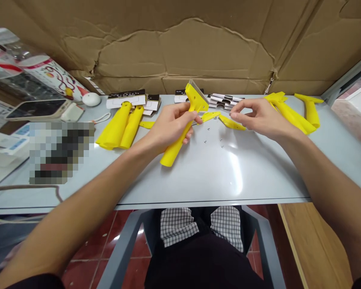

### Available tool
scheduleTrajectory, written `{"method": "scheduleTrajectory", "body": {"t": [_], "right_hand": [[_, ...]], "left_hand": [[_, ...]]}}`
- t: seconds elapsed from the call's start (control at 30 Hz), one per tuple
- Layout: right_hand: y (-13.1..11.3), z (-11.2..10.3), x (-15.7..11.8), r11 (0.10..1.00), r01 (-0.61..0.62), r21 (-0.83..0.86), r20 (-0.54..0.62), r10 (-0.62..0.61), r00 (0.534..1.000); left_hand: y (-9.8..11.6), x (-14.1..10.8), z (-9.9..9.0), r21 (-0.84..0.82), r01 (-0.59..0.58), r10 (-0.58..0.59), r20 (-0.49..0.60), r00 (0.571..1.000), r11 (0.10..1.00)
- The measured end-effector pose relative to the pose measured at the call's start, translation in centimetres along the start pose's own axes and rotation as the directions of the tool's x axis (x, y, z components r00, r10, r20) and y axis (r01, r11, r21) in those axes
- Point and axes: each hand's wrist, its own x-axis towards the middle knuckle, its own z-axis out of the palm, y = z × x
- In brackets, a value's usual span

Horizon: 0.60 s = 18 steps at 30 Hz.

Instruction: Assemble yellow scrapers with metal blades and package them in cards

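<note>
My left hand [172, 125] is wrapped round the handle of a yellow scraper [175, 151], its wide head tilted up and away, with a clear strip along the head's edge. To the right, my right hand [260, 116] hovers over the table with thumb and index finger pinched together; whatever sits between them is too small to make out. Just beside those fingertips lies a flat yellow blade-holder piece [232, 123]. Another yellow piece [210, 117] is partly behind my left fingers. Several tiny metal nuts [221, 140] are scattered on the tabletop between my hands.
Yellow handles lie left [116, 128] and right [295, 116]. Black-and-white packets [126, 99] rest along the cardboard wall [180, 52]. On the left are a phone [37, 109], a white mouse [91, 99], bottles [48, 72] and a blurred-out patch. The table's front edge [213, 203] runs before me.
</note>
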Motion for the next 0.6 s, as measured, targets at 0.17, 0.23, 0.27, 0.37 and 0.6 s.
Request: {"method": "scheduleTrajectory", "body": {"t": [0.17, 0.23, 0.27, 0.37, 0.6], "right_hand": [[0.5, 0.0, 0.1, 0.993, 0.103, -0.050, 0.042, -0.101, 0.994], [0.8, -0.2, 0.1, 0.988, 0.117, -0.106, 0.058, -0.111, 0.992], [0.7, -0.3, 0.1, 0.986, 0.112, -0.124, 0.066, -0.104, 0.992], [-0.1, -0.5, 0.1, 0.991, 0.061, -0.122, 0.078, -0.052, 0.996], [-1.6, -1.4, -0.1, 0.993, -0.100, -0.066, 0.202, 0.112, 0.973]], "left_hand": [[-0.5, 0.5, -0.5, 0.022, -0.034, 0.034, -0.019, 0.999, 0.999], [-0.8, 0.6, -0.7, 0.046, -0.069, 0.070, -0.030, 0.997, 0.997], [-0.9, 0.7, -0.8, 0.056, -0.082, 0.084, -0.032, 0.996, 0.995], [-1.0, 0.8, -0.9, 0.082, -0.090, 0.093, -0.035, 0.995, 0.993], [-0.8, 0.7, -0.9, 0.145, -0.095, 0.102, -0.047, 0.994, 0.985]]}}
